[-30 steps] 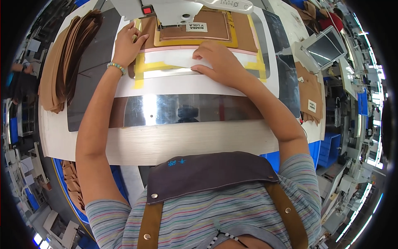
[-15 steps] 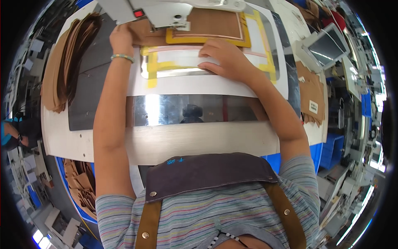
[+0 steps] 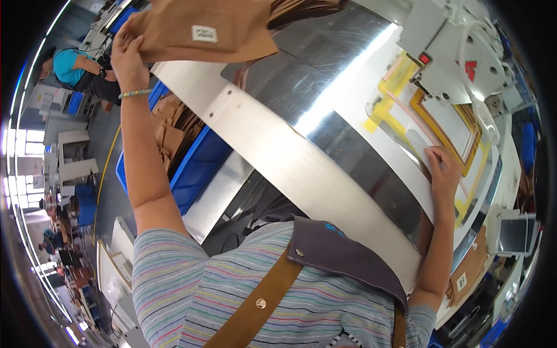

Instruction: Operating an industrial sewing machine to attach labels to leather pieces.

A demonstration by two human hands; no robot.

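Note:
My left hand [image 3: 129,57] is raised at the upper left, its thumb and fingers pinching the edge of a brown fabric piece [image 3: 238,43]. That piece hangs out flat to the right and carries a small white printed label. My right hand [image 3: 444,169] is at the flat sewing template [image 3: 413,134] with yellow tape, beside the yellow clamp frame [image 3: 420,104]. Its fingers are curled in with the thumb close to them; whatever they may grip is hidden. White paper shows inside the frame, where no brown fabric is visible. The sewing machine head [image 3: 444,75] stands over the frame.
A stack of brown pieces [image 3: 301,10] lies on the table behind the held one. Below the table's left edge stands a blue bin [image 3: 200,165] of brown pieces. A screen [image 3: 515,235] is at the far right. Another person [image 3: 72,69] is at the far left.
My left hand has moved from the sewing machine out to the left, bringing a brown piece away with it. The view has turned left. My right hand stays at the template, fingers more curled.

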